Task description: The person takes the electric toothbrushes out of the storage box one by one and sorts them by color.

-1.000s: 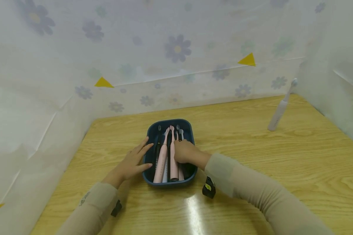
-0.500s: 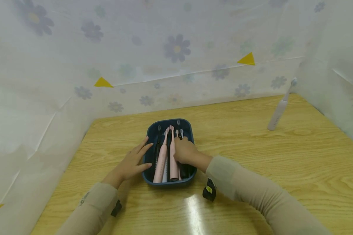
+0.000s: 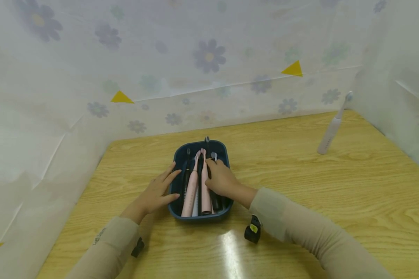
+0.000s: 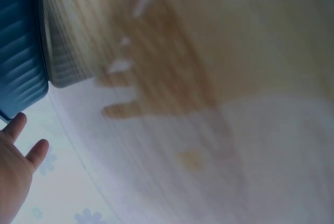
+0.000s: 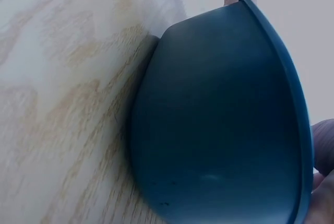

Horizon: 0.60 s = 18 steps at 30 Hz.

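A dark blue bin [image 3: 199,219] on the table holds several electric toothbrushes, among them a pink toothbrush [image 3: 190,195], a second pink one [image 3: 205,198] beside it and a black toothbrush [image 3: 186,178] at the left. Reaching over the bin's right side, my right hand [image 3: 224,181] grips another black toothbrush [image 3: 215,202], whose head now sticks up by the far rim. Its middle is covered by the fingers. My left hand [image 3: 157,194] has its fingers spread against the bin's left edge. The right wrist view mostly shows the bin's outer wall [image 5: 219,109].
A pale electric toothbrush [image 3: 329,135] stands upright at the table's far right. White flowered sheets [image 3: 209,89] enclose the wooden table [image 3: 279,155] at the back and sides. A black wrist camera [image 3: 253,231] hangs under the right sleeve.
The black toothbrush in my right hand has shifted up and slightly left, its head rising past the bin's far rim. The right hand tilted with it; the left hand stayed put.
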Tool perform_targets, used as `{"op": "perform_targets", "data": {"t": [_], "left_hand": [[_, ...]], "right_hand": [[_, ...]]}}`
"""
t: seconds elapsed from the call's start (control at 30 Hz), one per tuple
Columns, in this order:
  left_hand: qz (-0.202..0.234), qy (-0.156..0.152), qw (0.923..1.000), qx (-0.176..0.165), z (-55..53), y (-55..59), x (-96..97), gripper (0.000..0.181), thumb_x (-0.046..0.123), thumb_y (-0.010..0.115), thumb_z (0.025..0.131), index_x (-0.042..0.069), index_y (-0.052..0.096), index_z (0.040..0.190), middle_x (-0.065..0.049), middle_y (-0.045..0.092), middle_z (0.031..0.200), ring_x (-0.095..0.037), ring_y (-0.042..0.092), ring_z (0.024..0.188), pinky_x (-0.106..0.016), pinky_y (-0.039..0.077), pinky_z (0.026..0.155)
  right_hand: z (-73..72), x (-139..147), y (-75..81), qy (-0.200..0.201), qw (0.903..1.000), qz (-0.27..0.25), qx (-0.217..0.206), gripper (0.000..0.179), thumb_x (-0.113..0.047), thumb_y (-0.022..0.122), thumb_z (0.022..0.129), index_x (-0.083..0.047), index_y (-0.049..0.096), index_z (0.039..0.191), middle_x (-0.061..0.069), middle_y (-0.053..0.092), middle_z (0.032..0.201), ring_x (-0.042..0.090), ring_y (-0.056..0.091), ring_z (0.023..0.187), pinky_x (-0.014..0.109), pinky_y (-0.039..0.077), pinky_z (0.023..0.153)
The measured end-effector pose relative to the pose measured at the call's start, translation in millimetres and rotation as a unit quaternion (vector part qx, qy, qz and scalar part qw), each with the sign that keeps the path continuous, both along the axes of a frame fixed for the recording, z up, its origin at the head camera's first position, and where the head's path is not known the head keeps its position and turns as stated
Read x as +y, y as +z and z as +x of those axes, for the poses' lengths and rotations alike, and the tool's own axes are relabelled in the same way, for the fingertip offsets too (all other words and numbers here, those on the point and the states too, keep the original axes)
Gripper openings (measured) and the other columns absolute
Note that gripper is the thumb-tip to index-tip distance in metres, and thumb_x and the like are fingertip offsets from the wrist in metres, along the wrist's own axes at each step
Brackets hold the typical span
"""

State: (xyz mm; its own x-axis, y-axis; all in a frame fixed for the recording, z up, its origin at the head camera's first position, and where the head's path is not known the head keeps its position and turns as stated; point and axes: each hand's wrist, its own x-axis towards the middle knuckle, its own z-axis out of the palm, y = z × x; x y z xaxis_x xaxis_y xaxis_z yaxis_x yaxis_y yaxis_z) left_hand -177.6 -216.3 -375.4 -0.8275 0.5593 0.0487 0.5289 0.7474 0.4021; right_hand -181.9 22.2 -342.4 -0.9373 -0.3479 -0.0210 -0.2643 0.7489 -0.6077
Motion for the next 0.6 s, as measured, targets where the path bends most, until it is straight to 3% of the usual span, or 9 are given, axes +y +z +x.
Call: {"op": "perform_targets", "data": {"t": [0.3, 0.47, 0.53, 0.6], "left_hand": [[0.003, -0.001, 1.0, 0.002, -1.4, -1.5, -0.2, 0.066, 0.034, 0.052, 0.084, 0.015, 0.019, 0.139, 0.0, -0.001, 0.144, -0.033, 0.016, 0.125, -0.065, 0.015, 0.085], [0.003, 0.0, 1.0, 0.001, -1.2, -1.6, -0.4, 0.066, 0.034, 0.052, 0.084, 0.015, 0.019, 0.138, -0.002, 0.0, 0.144, -0.034, 0.016, 0.125, -0.066, 0.015, 0.085], [0.002, 0.002, 1.0, -0.004, -0.6, -1.4, -0.3, 0.066, 0.035, 0.052, 0.084, 0.015, 0.019, 0.139, -0.002, 0.0, 0.144, -0.034, 0.016, 0.125, -0.066, 0.014, 0.085], [0.001, 0.004, 1.0, -0.007, -0.1, -1.2, -0.1, 0.066, 0.035, 0.052, 0.084, 0.015, 0.019, 0.139, -0.002, 0.0, 0.144, -0.034, 0.016, 0.125, -0.066, 0.014, 0.086]], "right_hand": [[-2.4, 7.4, -0.1, 0.011, 0.9968, -0.074, 0.027, 0.058, -0.008, 0.056, 0.077, -0.005, 0.036, 0.131, 0.017, 0.042, 0.125, 0.02, 0.046, 0.082, 0.029, 0.036, 0.058], [-5.7, 10.9, -3.3, 0.014, 0.9936, -0.108, 0.03, 0.057, -0.008, 0.057, 0.078, -0.007, 0.036, 0.131, 0.014, 0.038, 0.129, 0.021, 0.048, 0.08, 0.028, 0.037, 0.053], [-6.0, 12.7, -3.7, 0.013, 0.9916, -0.125, 0.028, 0.058, -0.009, 0.058, 0.078, -0.007, 0.036, 0.131, 0.013, 0.036, 0.131, 0.023, 0.05, 0.089, 0.03, 0.041, 0.057], [-6.0, 14.8, -3.5, 0.01, 0.9899, -0.138, 0.034, 0.057, -0.009, 0.058, 0.078, -0.008, 0.036, 0.131, 0.012, 0.035, 0.132, 0.023, 0.044, 0.105, 0.034, 0.043, 0.07]]}}
